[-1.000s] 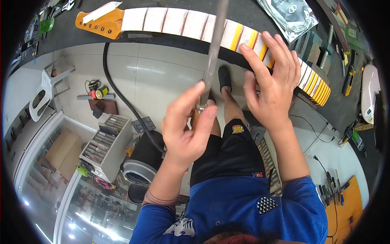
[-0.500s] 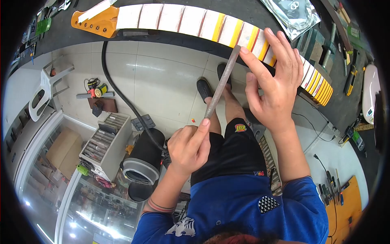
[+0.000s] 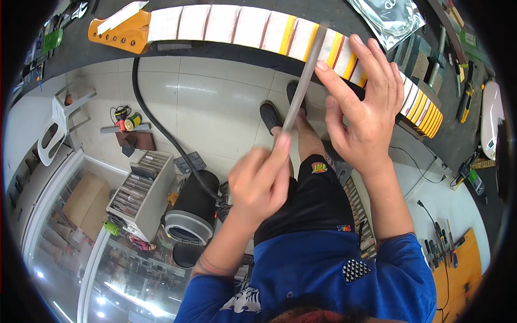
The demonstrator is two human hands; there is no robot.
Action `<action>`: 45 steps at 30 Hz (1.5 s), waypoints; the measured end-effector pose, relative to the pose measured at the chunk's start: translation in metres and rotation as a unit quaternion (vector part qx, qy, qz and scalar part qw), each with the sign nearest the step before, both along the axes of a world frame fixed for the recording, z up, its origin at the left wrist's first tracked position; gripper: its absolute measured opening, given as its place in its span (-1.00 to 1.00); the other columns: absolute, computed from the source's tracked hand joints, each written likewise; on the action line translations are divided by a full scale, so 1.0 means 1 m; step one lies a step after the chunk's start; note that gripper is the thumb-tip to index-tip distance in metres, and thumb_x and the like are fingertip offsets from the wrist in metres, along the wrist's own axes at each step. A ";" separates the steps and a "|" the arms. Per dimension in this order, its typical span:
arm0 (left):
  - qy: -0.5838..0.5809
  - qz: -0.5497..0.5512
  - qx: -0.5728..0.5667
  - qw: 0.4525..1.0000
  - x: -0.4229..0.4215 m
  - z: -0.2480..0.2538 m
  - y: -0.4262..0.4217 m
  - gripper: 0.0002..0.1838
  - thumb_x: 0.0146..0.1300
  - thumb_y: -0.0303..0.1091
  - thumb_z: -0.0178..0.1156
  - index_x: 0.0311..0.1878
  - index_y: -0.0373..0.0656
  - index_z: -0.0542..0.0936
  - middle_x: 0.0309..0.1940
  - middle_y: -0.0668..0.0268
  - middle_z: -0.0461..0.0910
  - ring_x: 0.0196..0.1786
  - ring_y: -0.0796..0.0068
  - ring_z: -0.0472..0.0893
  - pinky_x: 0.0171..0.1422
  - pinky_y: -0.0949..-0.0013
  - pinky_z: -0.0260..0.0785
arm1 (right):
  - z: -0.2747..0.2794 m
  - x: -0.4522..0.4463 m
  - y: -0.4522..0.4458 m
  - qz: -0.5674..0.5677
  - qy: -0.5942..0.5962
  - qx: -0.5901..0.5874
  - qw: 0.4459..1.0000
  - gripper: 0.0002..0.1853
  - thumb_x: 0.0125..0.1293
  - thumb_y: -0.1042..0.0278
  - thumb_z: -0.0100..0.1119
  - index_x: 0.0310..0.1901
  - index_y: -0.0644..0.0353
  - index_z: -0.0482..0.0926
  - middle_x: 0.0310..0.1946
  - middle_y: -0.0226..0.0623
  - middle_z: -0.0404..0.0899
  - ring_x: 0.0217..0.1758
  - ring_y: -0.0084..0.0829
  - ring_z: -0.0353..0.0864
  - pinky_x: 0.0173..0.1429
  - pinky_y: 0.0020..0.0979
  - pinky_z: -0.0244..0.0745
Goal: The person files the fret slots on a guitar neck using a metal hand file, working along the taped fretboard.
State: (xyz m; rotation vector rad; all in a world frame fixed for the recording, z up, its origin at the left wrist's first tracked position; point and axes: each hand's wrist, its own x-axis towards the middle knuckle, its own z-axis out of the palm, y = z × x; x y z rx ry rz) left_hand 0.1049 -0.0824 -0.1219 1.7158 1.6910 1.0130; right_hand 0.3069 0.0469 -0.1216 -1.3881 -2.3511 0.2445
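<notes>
A guitar neck lies across the bench edge, its fretboard covered in white and yellow tape between the frets. Its orange headstock points left, with a white strip on it. In my left hand is a slim grey file, gripped at its near end with the index finger stretched along it. The file's far end lies over the fretboard, blurred by motion. My right hand is open, fingers spread on the taped fretboard; its index fingertip is beside the file, and whether they touch I cannot tell.
A clear plastic bag of coiled strings and a vise sit on the dark bench beyond the neck. A black hose runs down to a black bin. On the left are a white stool and a glass cabinet.
My left hand has pushed the file forward and slightly right, so its tip now reaches across the fretboard. My right hand has stayed nearly in place.
</notes>
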 end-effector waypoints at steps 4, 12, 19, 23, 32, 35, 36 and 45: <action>-0.024 -0.007 -0.011 1.000 -0.004 0.005 -0.014 -0.42 0.34 -0.83 0.37 0.43 -0.37 0.74 -0.46 0.25 0.56 -0.51 0.43 0.47 -0.39 0.37 0.33 | 0.002 0.001 0.000 -0.002 -0.009 -0.011 1.000 -0.24 0.23 0.56 0.40 0.47 -0.34 0.79 0.71 -0.07 0.46 0.80 0.09 0.38 0.81 0.24 0.07; -0.082 0.007 0.000 0.997 0.012 0.001 0.055 -0.41 0.37 -0.74 0.43 0.46 -0.25 0.74 -0.41 0.23 0.53 -0.47 0.29 0.55 -0.37 0.23 0.45 | 0.002 0.001 -0.001 0.001 -0.008 -0.007 1.000 -0.24 0.23 0.57 0.39 0.47 -0.34 0.78 0.72 -0.06 0.45 0.81 0.09 0.36 0.82 0.25 0.06; -0.094 0.006 -0.024 0.995 0.002 0.006 0.009 -0.44 0.36 -0.79 0.38 0.43 -0.34 0.75 -0.46 0.24 0.56 -0.49 0.42 0.50 -0.36 0.38 0.36 | 0.001 0.003 0.000 0.005 -0.011 -0.007 1.000 -0.24 0.23 0.58 0.38 0.47 -0.33 0.78 0.71 -0.06 0.45 0.81 0.08 0.37 0.82 0.24 0.06; -0.147 0.015 0.017 0.989 0.018 -0.002 0.075 -0.41 0.36 -0.79 0.41 0.47 -0.29 0.74 -0.39 0.19 0.62 -0.47 0.34 0.53 -0.37 0.29 0.42 | 0.003 0.001 -0.001 0.002 -0.016 -0.014 1.000 -0.24 0.24 0.57 0.38 0.47 -0.32 0.78 0.71 -0.06 0.45 0.81 0.07 0.36 0.83 0.23 0.05; -0.092 0.002 -0.037 0.995 -0.004 0.006 -0.015 -0.49 0.37 -0.82 0.32 0.39 -0.40 0.76 -0.47 0.25 0.56 -0.46 0.49 0.49 -0.34 0.43 0.32 | 0.000 0.005 0.001 0.011 -0.011 -0.003 1.000 -0.25 0.26 0.55 0.37 0.49 -0.33 0.77 0.72 -0.05 0.44 0.81 0.07 0.35 0.83 0.23 0.05; -0.109 0.008 -0.025 0.994 0.012 0.005 0.052 -0.41 0.30 -0.76 0.43 0.42 -0.31 0.76 -0.43 0.20 0.62 -0.48 0.31 0.57 -0.35 0.34 0.47 | 0.001 0.003 -0.001 0.007 -0.019 -0.006 1.000 -0.25 0.27 0.54 0.36 0.49 -0.32 0.77 0.72 -0.05 0.44 0.81 0.07 0.35 0.82 0.22 0.05; -0.118 0.008 -0.025 0.993 0.015 0.004 0.069 -0.41 0.30 -0.76 0.43 0.42 -0.31 0.76 -0.41 0.19 0.64 -0.47 0.30 0.59 -0.34 0.34 0.48 | 0.003 0.003 0.000 0.005 -0.020 -0.010 1.000 -0.26 0.27 0.54 0.36 0.49 -0.32 0.77 0.72 -0.05 0.44 0.81 0.07 0.35 0.82 0.22 0.05; -0.084 -0.004 -0.037 0.996 -0.010 0.003 -0.049 -0.45 0.30 -0.80 0.38 0.39 -0.38 0.75 -0.45 0.24 0.58 -0.51 0.42 0.49 -0.41 0.37 0.32 | 0.001 0.003 0.000 0.010 -0.018 -0.005 1.000 -0.26 0.28 0.54 0.36 0.49 -0.33 0.77 0.72 -0.05 0.45 0.81 0.08 0.36 0.83 0.21 0.05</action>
